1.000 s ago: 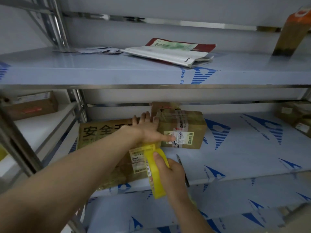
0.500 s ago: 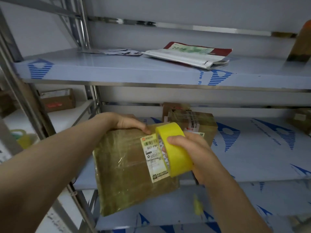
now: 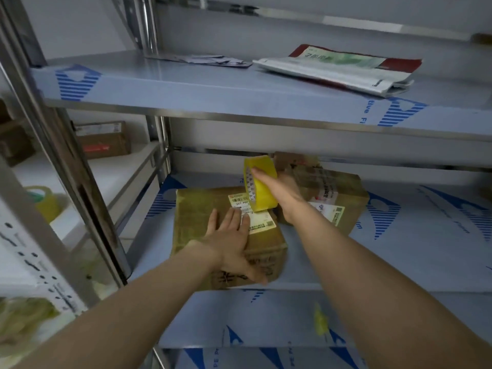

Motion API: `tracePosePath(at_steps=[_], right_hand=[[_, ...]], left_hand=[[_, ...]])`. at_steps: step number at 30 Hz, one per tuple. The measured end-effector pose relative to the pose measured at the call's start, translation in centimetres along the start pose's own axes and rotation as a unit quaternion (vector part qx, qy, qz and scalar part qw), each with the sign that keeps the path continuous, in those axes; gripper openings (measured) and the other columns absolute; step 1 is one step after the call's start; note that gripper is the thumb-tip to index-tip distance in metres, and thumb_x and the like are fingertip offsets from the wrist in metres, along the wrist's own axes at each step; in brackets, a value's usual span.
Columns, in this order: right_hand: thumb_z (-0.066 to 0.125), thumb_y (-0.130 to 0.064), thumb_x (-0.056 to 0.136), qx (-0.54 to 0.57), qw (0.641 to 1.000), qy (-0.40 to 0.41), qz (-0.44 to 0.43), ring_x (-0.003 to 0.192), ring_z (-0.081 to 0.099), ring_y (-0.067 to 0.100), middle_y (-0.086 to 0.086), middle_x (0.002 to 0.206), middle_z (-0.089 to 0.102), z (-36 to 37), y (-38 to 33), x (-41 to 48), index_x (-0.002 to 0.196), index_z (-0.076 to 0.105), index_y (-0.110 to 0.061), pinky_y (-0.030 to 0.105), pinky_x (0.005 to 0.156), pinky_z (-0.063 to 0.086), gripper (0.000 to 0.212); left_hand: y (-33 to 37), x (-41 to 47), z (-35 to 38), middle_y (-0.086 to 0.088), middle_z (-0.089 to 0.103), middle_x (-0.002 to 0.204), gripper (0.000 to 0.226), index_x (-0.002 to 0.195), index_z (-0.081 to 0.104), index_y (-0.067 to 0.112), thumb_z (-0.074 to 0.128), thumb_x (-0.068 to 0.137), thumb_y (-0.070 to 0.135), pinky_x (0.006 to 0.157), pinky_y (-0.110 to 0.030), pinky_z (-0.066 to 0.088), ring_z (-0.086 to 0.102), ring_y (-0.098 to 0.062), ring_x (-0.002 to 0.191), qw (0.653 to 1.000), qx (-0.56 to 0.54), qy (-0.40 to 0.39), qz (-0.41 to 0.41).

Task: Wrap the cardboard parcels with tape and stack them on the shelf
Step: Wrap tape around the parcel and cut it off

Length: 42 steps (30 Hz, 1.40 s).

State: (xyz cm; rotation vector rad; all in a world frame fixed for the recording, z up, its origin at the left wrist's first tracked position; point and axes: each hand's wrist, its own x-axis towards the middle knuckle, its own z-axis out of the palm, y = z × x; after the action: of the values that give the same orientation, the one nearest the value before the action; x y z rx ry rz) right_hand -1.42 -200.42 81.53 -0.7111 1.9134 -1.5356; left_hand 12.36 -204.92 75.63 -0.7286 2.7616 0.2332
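Cardboard parcel (image 3: 199, 211), already glossy with tape and carrying a white label (image 3: 262, 222), now lies flat on the middle shelf (image 3: 412, 249) toward its left end. Half a second ago it was held tilted in the air in front of the rack. The left hand (image 3: 230, 235) had been hooked over the box's far edge. It now rests flat on the top with fingers straight, the thumb reaching down the near face, pressing rather than holding. The right hand (image 3: 282, 193) has lifted away and is clenched around the yellow tape roll (image 3: 262, 187), which sits just above the parcel's far right corner. No strip of tape can be seen running from roll to box.

Just to the right, partly behind that hand, sits a second parcel (image 3: 338, 193), apparently touching the first. A flat printed packet (image 3: 343, 67) lies on the upper shelf (image 3: 213, 86). On the neighbouring rack to the left stands another box (image 3: 105, 141).

By the look of it, wrapping on this box is done and it has been put in place. It sits beside its neighbour rather than on top of it, so any true stacking is not yet done.
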Motion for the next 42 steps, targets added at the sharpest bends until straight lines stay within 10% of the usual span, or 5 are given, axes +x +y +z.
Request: tracePosePath(at_steps=[11,14,19,34,42], right_hand=[[0.076,-0.047,0.074,0.026,1.0,-0.017,-0.004,0.047,0.065,0.009,0.0,0.055,0.068,-1.8,0.3,-5.0,0.067,0.072,-0.008,0.015,0.04,0.047,0.04],[0.07,-0.037,0.081,0.045,0.998,-0.036,0.003,0.043,0.063,0.007,-0.004,0.051,0.067,-3.8,1.0,-8.8,0.047,0.072,-0.029,0.015,0.038,0.045,0.035],[0.071,-0.041,0.079,-0.003,0.998,-0.05,0.039,0.059,0.07,0.024,0.012,0.063,0.071,-5.3,2.6,-14.4,0.06,0.072,-0.011,0.039,0.066,0.06,0.035],[0.061,-0.044,0.087,0.004,0.994,0.065,0.082,0.051,0.065,0.021,0.011,0.055,0.066,-2.4,14.4,-16.1,0.053,0.057,-0.014,0.045,0.063,0.055,0.046],[0.058,-0.05,0.086,-0.039,0.99,0.053,0.125,0.067,0.067,0.027,0.016,0.066,0.067,-2.0,15.4,-14.1,0.056,0.056,-0.013,0.045,0.075,0.054,0.047]], left_hand=[[0.7,0.9,1.3,-0.01,-0.012,0.159,0.112,0.151,-0.009,0.013,0.042,0.076,0.079,0.117,-0.053,-0.004,-0.011,-0.025,0.146,0.996,0.029,0.075,-0.027],[0.8,0.8,1.5,-0.01,-0.012,0.159,0.112,0.151,-0.009,0.013,0.041,0.077,0.08,0.117,-0.053,-0.003,-0.011,-0.025,0.146,0.996,0.033,0.081,-0.026],[0.8,0.9,1.1,-0.009,-0.013,0.159,0.109,0.151,-0.009,0.013,0.041,0.079,0.078,0.117,-0.052,-0.003,-0.012,-0.024,0.146,0.996,0.023,0.075,-0.035],[0.6,0.9,-1.5,-0.007,-0.005,0.16,0.093,0.153,0.007,0.018,0.034,0.077,0.066,0.116,-0.051,-0.008,-0.008,-0.021,0.147,0.994,-0.101,-0.002,-0.041],[3.8,10.2,-4.3,-0.015,-0.006,0.159,0.085,0.152,-0.003,0.009,0.023,0.093,0.064,0.115,-0.05,-0.003,-0.005,-0.031,0.146,0.983,-0.034,0.127,-0.13]])
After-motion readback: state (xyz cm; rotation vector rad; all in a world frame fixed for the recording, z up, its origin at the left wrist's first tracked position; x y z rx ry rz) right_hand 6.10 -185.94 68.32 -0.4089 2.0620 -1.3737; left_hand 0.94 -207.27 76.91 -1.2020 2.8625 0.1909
